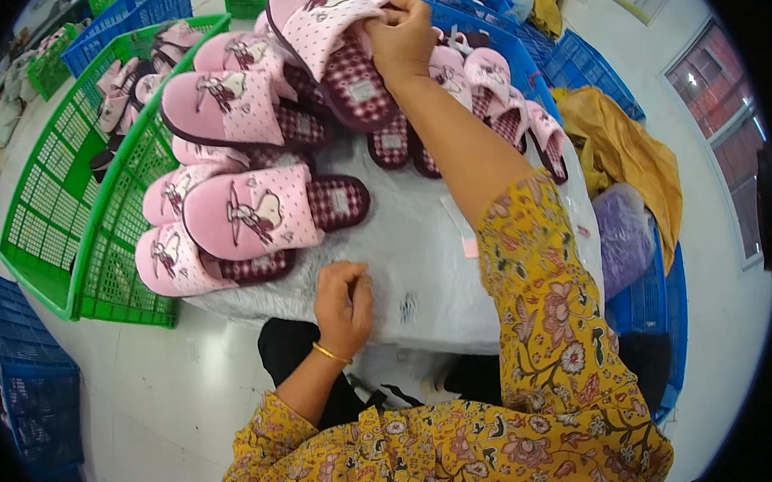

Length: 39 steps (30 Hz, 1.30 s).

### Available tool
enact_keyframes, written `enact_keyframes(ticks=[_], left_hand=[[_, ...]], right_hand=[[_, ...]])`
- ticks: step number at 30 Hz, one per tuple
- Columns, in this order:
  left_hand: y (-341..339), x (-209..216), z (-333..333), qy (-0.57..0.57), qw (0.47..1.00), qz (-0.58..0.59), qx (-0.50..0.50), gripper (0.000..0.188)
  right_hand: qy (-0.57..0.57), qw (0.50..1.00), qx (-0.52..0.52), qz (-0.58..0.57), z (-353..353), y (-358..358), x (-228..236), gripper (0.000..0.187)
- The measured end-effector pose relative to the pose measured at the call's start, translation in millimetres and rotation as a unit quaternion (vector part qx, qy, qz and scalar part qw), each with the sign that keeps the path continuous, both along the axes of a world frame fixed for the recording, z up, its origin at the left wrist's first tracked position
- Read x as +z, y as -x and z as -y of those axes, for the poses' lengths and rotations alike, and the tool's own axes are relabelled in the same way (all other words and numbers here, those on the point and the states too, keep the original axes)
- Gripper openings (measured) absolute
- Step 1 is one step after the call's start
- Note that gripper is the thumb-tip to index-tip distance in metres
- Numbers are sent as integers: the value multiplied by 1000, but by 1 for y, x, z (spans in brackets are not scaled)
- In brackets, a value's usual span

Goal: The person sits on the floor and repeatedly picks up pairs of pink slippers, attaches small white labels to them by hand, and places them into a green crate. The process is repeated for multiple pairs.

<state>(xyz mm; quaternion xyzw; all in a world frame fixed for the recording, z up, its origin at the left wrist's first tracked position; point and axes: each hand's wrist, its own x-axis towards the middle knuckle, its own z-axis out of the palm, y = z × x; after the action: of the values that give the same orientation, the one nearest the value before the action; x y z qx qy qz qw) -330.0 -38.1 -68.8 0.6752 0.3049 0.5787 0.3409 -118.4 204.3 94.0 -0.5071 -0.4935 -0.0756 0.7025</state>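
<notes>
My right hand point(402, 44) reaches to the far side of the work surface and is closed on a pink slipper point(325, 33), held by the side of its opening above the other slippers. The slipper has a cartoon print on its upper and a dark red checked insole. My left hand point(344, 307), with a gold bangle at the wrist, rests curled at the near edge of the plastic-covered surface point(406, 275); nothing shows in it. Beyond it lie stacked pink slippers point(251, 209), toes pointing left. More slippers point(486, 76) stand in a row at the far right.
Green crates point(129, 230) line the left side, with slippers in one. Blue crates point(28, 378) stand at the lower left, and another blue crate point(592, 74) at the right. Yellow cloth point(618, 138) and a purple plastic-wrapped bundle point(624, 235) lie beside the right edge.
</notes>
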Motion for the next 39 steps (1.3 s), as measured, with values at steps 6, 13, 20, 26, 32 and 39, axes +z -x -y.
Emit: enact_keyframes(ticks=[6,13,20,26,32,39], left_hand=[[-1,-20,-4,42,994,96,-42,27],[0,-13,-8,31,993,109,-22,41],[-4,-18,-13,-7,999,32,18,35],[-6,-16,-11,-32,999,20,21,31],[-6,-15,-9,-35,999,-8,19,30],[-3,-19,-12,-32,999,-21,22,29]], right_hand=[[76,996,-13,-34,191,21,-29,32],[183,975,-106,-70,302,74,-103,26],[276,960,-5,-52,339,43,-99,32],[407,887,-168,140,362,-69,-108,34],[421,868,-79,252,347,-87,-128,34],[470,813,-39,342,332,-90,-134,28]])
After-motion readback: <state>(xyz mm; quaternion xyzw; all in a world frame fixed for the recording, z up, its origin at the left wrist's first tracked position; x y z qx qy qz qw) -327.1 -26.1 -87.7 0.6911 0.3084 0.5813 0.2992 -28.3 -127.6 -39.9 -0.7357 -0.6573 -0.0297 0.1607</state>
